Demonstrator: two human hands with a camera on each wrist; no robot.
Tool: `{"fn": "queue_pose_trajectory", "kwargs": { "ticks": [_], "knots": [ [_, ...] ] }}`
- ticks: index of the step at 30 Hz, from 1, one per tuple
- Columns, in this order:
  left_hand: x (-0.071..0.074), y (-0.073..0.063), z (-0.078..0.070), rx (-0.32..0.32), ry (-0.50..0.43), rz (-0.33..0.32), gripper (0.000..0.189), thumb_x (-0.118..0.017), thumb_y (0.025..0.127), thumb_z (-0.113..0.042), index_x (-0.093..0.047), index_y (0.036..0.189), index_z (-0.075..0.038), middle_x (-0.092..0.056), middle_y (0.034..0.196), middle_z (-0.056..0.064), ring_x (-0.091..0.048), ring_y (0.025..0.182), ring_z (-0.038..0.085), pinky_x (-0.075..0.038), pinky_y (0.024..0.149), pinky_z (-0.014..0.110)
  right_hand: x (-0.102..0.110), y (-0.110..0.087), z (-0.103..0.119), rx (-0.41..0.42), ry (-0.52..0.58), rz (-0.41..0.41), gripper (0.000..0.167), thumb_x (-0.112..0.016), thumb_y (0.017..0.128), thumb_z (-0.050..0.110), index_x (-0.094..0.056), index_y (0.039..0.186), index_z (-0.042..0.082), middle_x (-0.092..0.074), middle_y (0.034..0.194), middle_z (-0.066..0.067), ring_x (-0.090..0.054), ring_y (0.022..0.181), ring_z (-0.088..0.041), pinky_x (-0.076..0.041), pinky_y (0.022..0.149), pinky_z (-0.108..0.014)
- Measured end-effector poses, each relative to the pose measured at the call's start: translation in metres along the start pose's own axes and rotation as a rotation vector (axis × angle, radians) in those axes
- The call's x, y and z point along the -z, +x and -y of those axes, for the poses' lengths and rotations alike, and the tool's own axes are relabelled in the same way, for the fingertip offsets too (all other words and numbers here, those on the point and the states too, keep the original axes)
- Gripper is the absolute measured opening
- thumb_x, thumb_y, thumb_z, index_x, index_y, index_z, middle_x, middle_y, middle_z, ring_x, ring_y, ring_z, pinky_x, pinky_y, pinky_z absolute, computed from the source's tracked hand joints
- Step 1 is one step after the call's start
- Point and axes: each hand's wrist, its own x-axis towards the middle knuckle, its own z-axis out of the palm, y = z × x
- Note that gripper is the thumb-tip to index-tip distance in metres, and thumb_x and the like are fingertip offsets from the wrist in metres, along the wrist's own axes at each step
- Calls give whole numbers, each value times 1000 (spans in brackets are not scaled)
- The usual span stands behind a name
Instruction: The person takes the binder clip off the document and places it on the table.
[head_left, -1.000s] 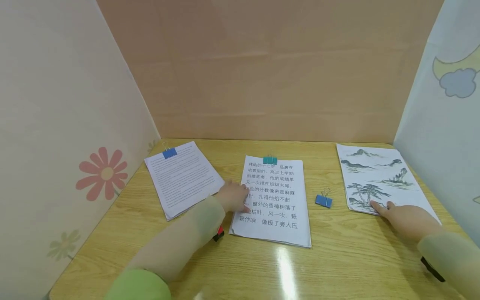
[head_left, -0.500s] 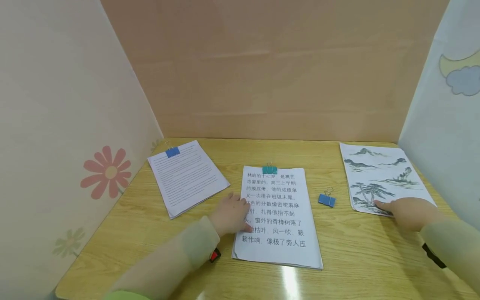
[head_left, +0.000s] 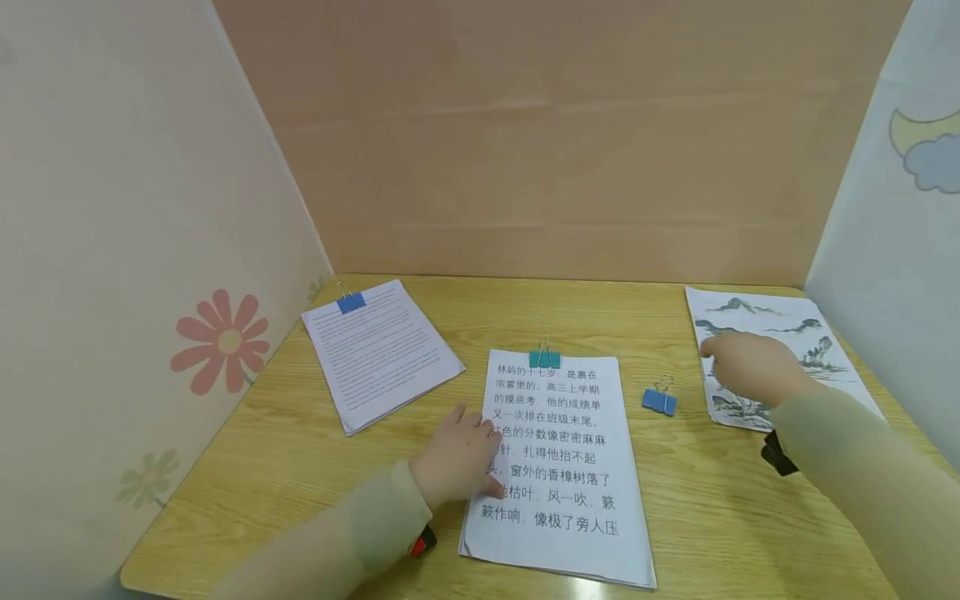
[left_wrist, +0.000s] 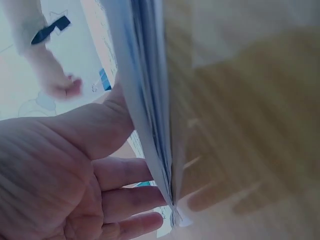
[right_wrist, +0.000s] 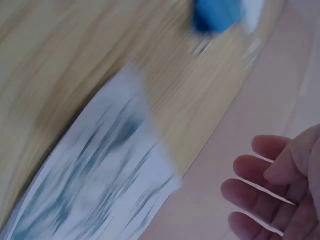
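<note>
Centred on the table, a stack of printed sheets (head_left: 558, 492) has a green binder clip (head_left: 544, 359) at its top edge. My left hand (head_left: 459, 457) rests on this stack's left edge, its fingertips on the print. Seen close in the left wrist view, the fingers (left_wrist: 132, 197) lie along the face of the stack (left_wrist: 150, 100). My right hand (head_left: 753, 367) is over the stack of ink landscape paintings (head_left: 832, 375) at the right, covering part of it. In the right wrist view its fingers (right_wrist: 250, 195) are loosely bent and hold nothing.
A loose blue binder clip (head_left: 659, 402) lies between the middle stack and the paintings. At the back left sits another text stack (head_left: 382, 358) with a blue clip (head_left: 351, 302). Walls (head_left: 555, 142) enclose the wooden table (head_left: 300, 492) at the back and both sides.
My left hand and the middle stack have moved toward the table's front edge. My right hand has left the paintings' lower edge and moved left and farther away.
</note>
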Motion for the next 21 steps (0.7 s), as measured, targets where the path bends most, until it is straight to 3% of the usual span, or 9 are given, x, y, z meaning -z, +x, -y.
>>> {"fn": "queue_pose_trajectory", "kwargs": {
  "ticks": [5,8,13,18,21],
  "knots": [
    [1,-9,-3,10,-21,-2,77,-70,74,-63,-59,132,-14,-58,132,2,-45,128,22,-22,113,48,-5,30,55,46,94,-23,39,-44,93,4,-56,130,-2,-56,127,-27,-58,107,-44,-50,67,-44],
    [3,-12,-5,22,-29,6,77,-70,74,-62,-58,133,-13,-57,134,2,-45,128,23,-23,113,48,-17,48,76,73,72,7,42,-48,96,11,-51,136,0,-53,132,-26,-53,116,-45,-49,82,-53],
    [3,-15,-8,27,-34,9,78,-69,74,-62,-57,134,-14,-57,134,2,-46,128,23,-24,112,49,-37,69,92,60,32,80,47,-49,98,16,-44,144,5,-48,139,-23,-44,126,-45,-35,101,-60],
    [4,-16,-11,28,-5,3,79,-68,74,-64,-57,134,-14,-57,134,2,-47,126,23,-25,112,49,-44,75,97,13,99,129,46,-44,100,13,-40,145,3,-43,143,-24,-39,130,-46,-28,106,-60],
    [5,-17,-13,32,19,4,80,-67,74,-65,-57,134,-13,-56,134,3,-47,126,23,-25,112,49,-43,78,100,15,114,113,41,-43,100,11,-48,139,1,-48,137,-26,-45,125,-46,-32,103,-60]
  ]
}}
